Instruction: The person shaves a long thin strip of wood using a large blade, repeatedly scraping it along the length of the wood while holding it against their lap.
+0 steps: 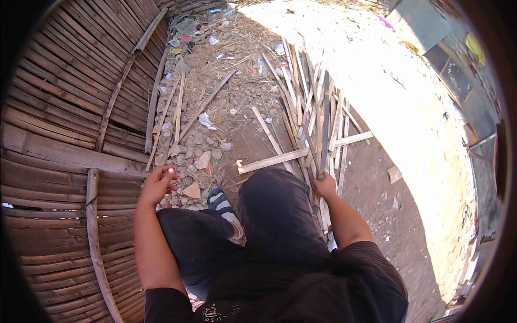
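Note:
My left hand (pixel 157 185) hangs over the stony ground beside the bamboo wall, its fingers loosely bent and apart, with nothing visible in them. At the near end of a heap of wooden strips (pixel 318 102), my right hand (pixel 325 186) is closed around the end of a long, thin dark stick-like piece (pixel 311 144); its exact kind is hard to make out. One pale wooden strip (pixel 274 161) lies crosswise in front of my bent knee, and another pale strip (pixel 353 139) sticks out to the right of the heap.
A bamboo slat wall (pixel 48 145) rises on the left. Stones (pixel 202 160), scraps of litter (pixel 206 121) and a few loose strips (pixel 180 110) lie along it. My sandalled foot (pixel 219 202) rests among the stones. Grey panels (pixel 417 24) stand at the far right.

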Demonstrator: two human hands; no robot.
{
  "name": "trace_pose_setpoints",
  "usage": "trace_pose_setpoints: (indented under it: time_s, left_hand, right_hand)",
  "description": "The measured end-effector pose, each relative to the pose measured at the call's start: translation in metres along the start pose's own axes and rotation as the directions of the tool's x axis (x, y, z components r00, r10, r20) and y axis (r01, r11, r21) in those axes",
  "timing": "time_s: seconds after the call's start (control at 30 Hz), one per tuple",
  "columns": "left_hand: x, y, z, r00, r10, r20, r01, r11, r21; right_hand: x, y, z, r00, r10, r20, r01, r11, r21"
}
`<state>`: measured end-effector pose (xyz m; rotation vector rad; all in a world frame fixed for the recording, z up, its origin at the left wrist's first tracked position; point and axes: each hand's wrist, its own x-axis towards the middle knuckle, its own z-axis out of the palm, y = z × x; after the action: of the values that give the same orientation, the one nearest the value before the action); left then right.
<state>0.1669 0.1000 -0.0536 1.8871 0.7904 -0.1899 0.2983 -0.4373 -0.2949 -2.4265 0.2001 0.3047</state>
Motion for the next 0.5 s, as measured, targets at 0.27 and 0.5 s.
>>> trace_pose_setpoints:
  time_s: [0.27, 0.5]
  left_hand:
    - [-0.007, 0.029, 0.023, 0.979, 0.201, 0.014, -0.2, 0.978, -0.062]
    - [-0.059, 0.09, 0.095, 0.839, 0.525, 0.145, -0.499, 0.847, -0.181]
  right_hand:
    - [-0.025, -0.068, -0.112, 0.941, -0.233, 0.245, -0.114, 0.465, 0.878]
    - [-0.05, -0.137, -0.155, 0.927, -0.36, 0.107, 0.099, 0.508, 0.856]
